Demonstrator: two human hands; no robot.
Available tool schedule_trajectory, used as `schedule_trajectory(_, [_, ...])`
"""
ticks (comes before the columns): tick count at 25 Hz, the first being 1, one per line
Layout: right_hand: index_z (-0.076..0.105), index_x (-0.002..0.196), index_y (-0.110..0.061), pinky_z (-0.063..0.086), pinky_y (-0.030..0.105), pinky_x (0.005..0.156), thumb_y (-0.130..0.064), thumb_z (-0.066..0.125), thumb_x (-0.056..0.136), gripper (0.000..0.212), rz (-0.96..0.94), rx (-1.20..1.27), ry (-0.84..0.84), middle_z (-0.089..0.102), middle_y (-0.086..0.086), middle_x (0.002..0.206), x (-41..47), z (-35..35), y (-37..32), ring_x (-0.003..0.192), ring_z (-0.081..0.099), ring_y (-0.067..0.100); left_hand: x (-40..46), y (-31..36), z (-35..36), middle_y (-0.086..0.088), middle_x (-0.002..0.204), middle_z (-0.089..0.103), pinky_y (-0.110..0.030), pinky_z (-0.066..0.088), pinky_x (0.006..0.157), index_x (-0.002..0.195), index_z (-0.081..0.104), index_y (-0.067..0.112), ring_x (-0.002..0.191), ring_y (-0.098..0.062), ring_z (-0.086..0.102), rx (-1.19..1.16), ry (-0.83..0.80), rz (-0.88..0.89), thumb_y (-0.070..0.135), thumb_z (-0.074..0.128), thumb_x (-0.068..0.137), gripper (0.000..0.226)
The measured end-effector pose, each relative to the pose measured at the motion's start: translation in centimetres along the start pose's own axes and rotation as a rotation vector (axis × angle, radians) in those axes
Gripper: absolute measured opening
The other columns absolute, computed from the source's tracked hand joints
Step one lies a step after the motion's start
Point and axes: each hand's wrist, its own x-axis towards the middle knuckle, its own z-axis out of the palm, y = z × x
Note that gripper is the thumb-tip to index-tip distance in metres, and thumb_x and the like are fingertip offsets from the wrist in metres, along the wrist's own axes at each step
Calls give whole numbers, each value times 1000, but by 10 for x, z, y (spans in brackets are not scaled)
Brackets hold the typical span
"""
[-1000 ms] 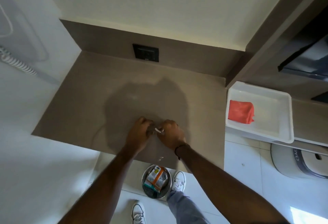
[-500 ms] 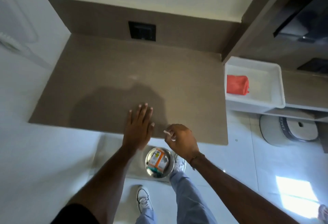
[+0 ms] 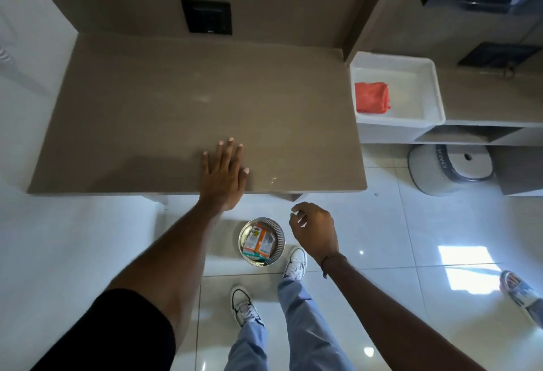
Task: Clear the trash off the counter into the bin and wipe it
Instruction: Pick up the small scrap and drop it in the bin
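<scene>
Now the counter (image 3: 164,112) looks bare of trash: nothing loose shows on its brown top, only a faint pale smear near the middle and a small glint by the front edge, too small to tell whether it is a scrap or a reflection. The bin (image 3: 261,242), a small round metal one, stands on the floor just below the counter's front edge, between the two arms, and holds a crumpled orange and white carton with other wrappers around it.

The left hand (image 3: 224,175) lies flat on the counter near its front edge, fingers spread, holding nothing. The right hand (image 3: 315,231) hangs off the counter, above the floor just right of the bin, its grip loosely curled and half open. I see nothing between its fingers, though the palm faces away and a tiny scrap could hide there.

The cloth (image 3: 372,97), folded and red, sits untouched in the white tray (image 3: 423,91) on the lower shelf to the right of the counter, well apart from both hands.

So, as a judgement, the clearing half seems done or very nearly so. The wiping is all still to do: fetch the cloth and pass it over the top, smear included.
</scene>
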Motion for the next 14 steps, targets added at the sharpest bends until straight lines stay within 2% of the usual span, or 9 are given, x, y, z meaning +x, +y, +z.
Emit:
schedule_trajectory(3, [71,94,-24,45,16,57,-28,65,82,14,0,-50,84,72,-8,80,3,-34,4,60,58,6,3,4,-14,-4,176,-5,-62,6,130,165,1,22,163,-27,-3,-20,-89,-14,45,25,107,67])
schedule_trajectory(6, [67,99,-29,55,29,61,-35,61,80,21,-26,-131,174,71,-11,84,25,-75,11,71,64,12,18,19,-34,-6,176,1,-62,7,130,165,8,18,163,-29,2,-69,-72,-61,43,30,107,67])
schedule_trajectory(10, [53,131,-20,51,43,88,-56,50,79,63,-39,-344,246,68,3,120,89,-132,31,108,64,27,66,71,-54,-9,176,1,-62,6,130,165,10,17,162,-34,1,-81,11,-9,46,28,106,67])
schedule_trajectory(12, [38,146,-14,43,50,104,-67,45,80,85,38,-370,211,55,9,143,130,-157,47,131,51,29,98,108,-59,-12,175,9,-64,9,128,164,19,16,162,-37,8,-59,62,37,46,31,105,67])
schedule_trajectory(14, [24,154,-13,31,55,115,-71,42,83,94,94,-397,154,37,10,158,169,-179,65,147,34,29,129,147,-61,-14,173,15,-65,14,127,162,25,14,161,-39,14,-55,72,64,47,32,102,69])
